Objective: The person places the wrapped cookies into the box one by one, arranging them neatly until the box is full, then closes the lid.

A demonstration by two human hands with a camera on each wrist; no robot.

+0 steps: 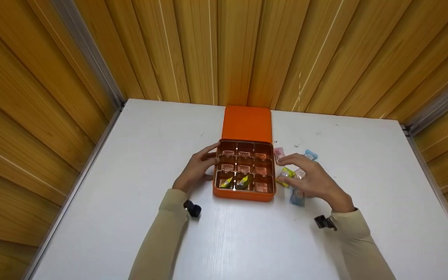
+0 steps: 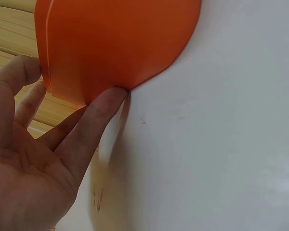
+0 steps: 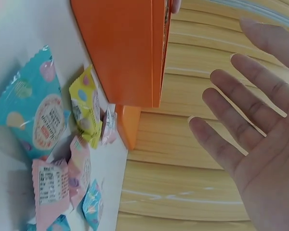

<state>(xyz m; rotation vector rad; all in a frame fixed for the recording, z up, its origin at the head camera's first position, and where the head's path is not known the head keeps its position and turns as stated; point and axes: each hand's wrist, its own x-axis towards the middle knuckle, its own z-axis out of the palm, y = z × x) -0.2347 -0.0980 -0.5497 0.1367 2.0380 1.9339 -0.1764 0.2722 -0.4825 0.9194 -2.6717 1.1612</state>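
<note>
An orange box (image 1: 243, 194) stands with its lid (image 1: 247, 124) folded back. Its inner tray has several compartments; yellow-green wrapped candies (image 1: 227, 182) lie in the front-left and front-middle ones. My left hand (image 1: 196, 169) rests its fairly straight fingers against the box's left side, with the thumb (image 2: 106, 103) touching the wall low down in the left wrist view. To the right of the box, my right hand (image 1: 317, 177) hovers over loose candies, fingers spread and holding nothing in the right wrist view. Under it lie a yellow candy (image 3: 85, 106) and a large blue candy (image 3: 48, 115).
Pink candies (image 3: 50, 187) and a smaller blue candy (image 3: 92, 204) lie near the box's right side. The white table (image 1: 130, 155) is bounded by wood-look panels (image 1: 193, 50) at the back and both sides.
</note>
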